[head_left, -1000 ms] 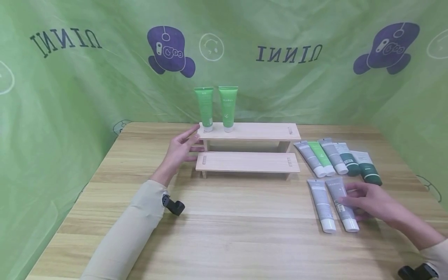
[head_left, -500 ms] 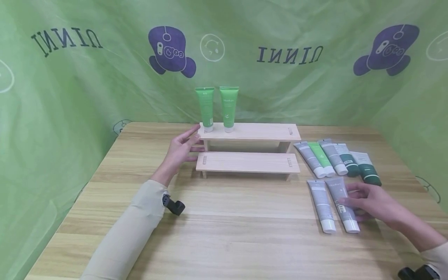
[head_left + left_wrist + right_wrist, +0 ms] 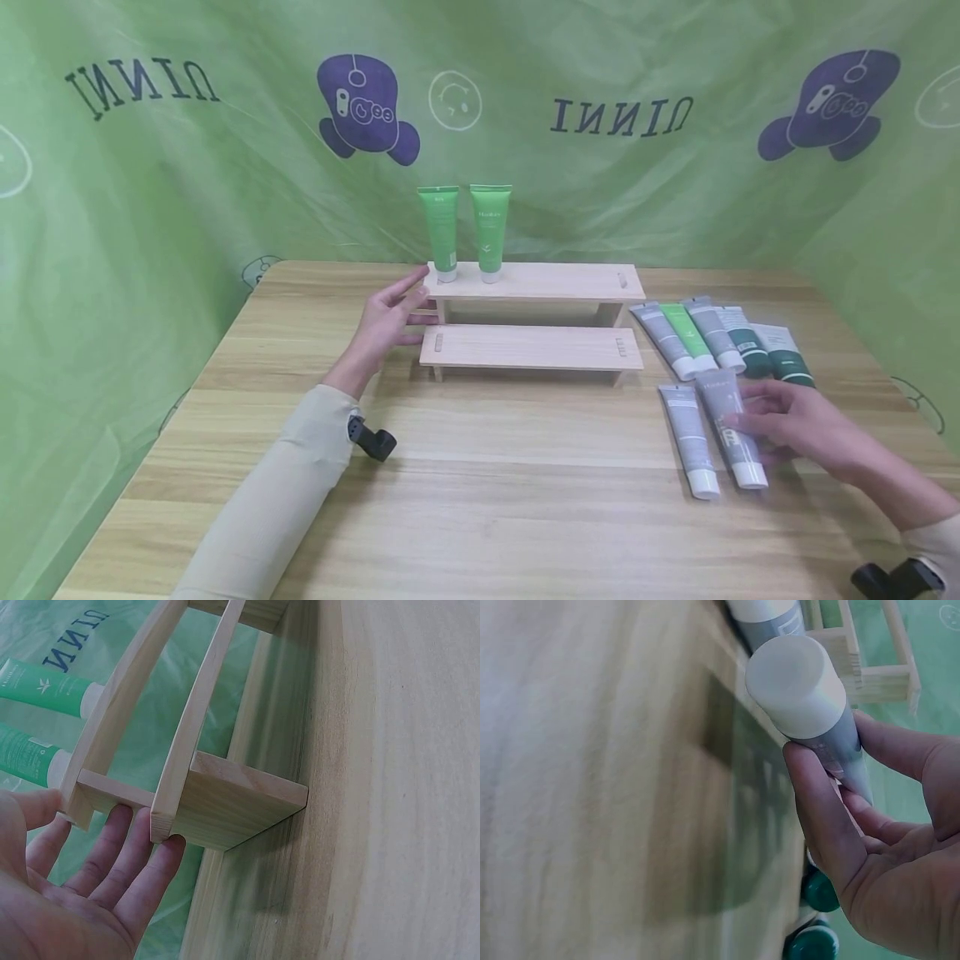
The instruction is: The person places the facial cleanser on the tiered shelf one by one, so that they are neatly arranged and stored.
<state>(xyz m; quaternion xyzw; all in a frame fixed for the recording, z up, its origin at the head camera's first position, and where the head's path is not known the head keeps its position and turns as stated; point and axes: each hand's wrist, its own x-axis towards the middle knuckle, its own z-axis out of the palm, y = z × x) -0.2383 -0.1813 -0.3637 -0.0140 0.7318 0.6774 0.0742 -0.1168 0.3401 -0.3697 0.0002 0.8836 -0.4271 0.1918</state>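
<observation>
A two-step wooden rack stands at the middle of the table, with two green tubes upright on the left of its upper step. At its left end my left hand touches the wood with spread, fairly straight fingers; in the left wrist view, its fingertips meet the end edges of both steps. My right hand pinches a grey squeeze tube between thumb and fingers, its white cap facing the right wrist camera. Beside it another grey tube lies flat on the table.
Right of the rack lie several tubes in a row: grey tubes, a green tube and two white tubes with dark green lower parts. The wooden table ends at a green printed curtain behind and at both sides.
The right hand has lifted the grey tube slightly and shifted it a little away from the table's front. My left hand and the rack stay in place.
</observation>
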